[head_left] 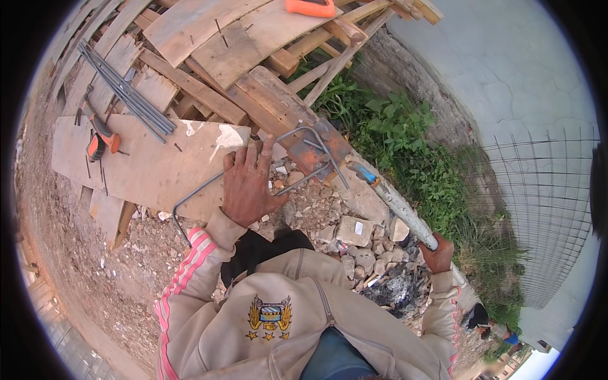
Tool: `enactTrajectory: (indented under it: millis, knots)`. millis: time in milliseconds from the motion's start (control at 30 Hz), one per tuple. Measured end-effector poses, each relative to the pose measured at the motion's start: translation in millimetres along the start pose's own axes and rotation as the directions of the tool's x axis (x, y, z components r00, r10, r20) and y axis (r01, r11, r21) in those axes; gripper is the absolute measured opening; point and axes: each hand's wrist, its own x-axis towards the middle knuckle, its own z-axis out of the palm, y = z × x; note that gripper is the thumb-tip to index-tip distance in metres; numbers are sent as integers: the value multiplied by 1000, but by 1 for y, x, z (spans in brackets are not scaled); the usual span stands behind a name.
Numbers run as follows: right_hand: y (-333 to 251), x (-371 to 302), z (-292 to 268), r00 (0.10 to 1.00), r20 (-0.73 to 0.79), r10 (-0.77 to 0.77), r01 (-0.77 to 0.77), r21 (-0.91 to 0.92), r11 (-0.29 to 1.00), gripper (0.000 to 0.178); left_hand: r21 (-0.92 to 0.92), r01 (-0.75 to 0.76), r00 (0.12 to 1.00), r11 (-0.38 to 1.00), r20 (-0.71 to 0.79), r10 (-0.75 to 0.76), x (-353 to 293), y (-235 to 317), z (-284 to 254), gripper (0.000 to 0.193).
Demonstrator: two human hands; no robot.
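Observation:
My left hand lies with its fingers stretched and spread over a bent steel rod, which passes beneath the palm. Farther right, the bent rod reaches a rusty metal plate fixed on the end of a thick timber. How the rod sits against the plate's pins is hard to make out. My right hand is closed around the near part of a long, pale, worn pipe. The pipe's far end has a blue tip and lies close to the plate.
Left, a plywood sheet carries a hammer, a tape measure and nails. Several straight steel rods lie beyond. An orange handle rests on boards. Rubble, plants, wire mesh and people are around.

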Motion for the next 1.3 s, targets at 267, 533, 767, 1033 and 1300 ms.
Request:
enactTrajectory:
  millis: [267, 533, 767, 1033, 1300]
  knots:
    - [26, 84, -28, 970, 96, -222, 236, -174, 956, 29, 34, -9, 999, 999, -32, 11, -3, 0, 2, 118]
    - [33, 173, -39, 897, 152, -416, 439, -185, 879, 24, 4, 5, 1000, 1000, -14, -5, -2, 1, 0, 119]
    - [28, 212, -44, 859, 202, -470, 505, -185, 843, 26, 13, 12, 1000, 1000, -9, -12, -2, 0, 2, 117]
    - [55, 190, -21, 897, 127, -423, 441, -220, 870, 31, -31, -25, 998, 999, -65, 23, -4, -3, 6, 115]
    - [42, 127, 7, 925, -91, -368, 340, -233, 911, 23, -30, -82, 991, 996, -108, 79, -7, -5, 7, 110]
